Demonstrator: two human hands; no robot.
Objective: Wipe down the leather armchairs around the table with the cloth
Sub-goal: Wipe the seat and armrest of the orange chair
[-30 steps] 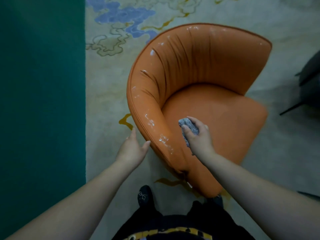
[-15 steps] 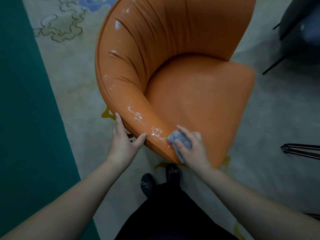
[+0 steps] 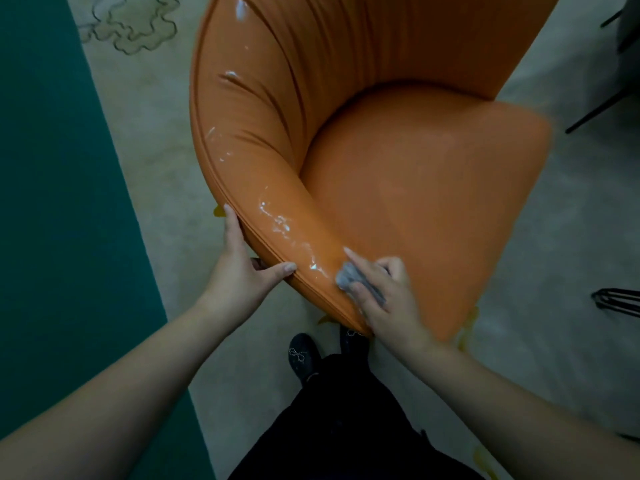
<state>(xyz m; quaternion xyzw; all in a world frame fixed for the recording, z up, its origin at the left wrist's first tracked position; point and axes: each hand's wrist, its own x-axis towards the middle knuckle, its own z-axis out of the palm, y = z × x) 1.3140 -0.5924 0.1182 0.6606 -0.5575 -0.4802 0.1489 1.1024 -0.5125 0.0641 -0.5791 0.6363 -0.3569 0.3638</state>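
An orange leather armchair (image 3: 398,174) fills the middle of the head view, its curved arm nearest me streaked with wet shiny smears. My right hand (image 3: 384,299) presses a small grey cloth (image 3: 349,277) against the top of that arm near its lower end. My left hand (image 3: 242,268) grips the arm's outer edge just left of the cloth, thumb on top and fingers along the outside.
Pale patterned carpet (image 3: 162,188) lies under the chair, with a dark green strip (image 3: 52,202) along the left. Black chair legs (image 3: 602,109) stand at the upper right and a black wire frame (image 3: 620,301) at the right edge. My black shoes (image 3: 304,355) sit below the chair.
My right hand has carried the cloth from the seat's inner edge onto the top of the arm. My left hand has closed around the arm's outer edge. The chair sits closer in view.
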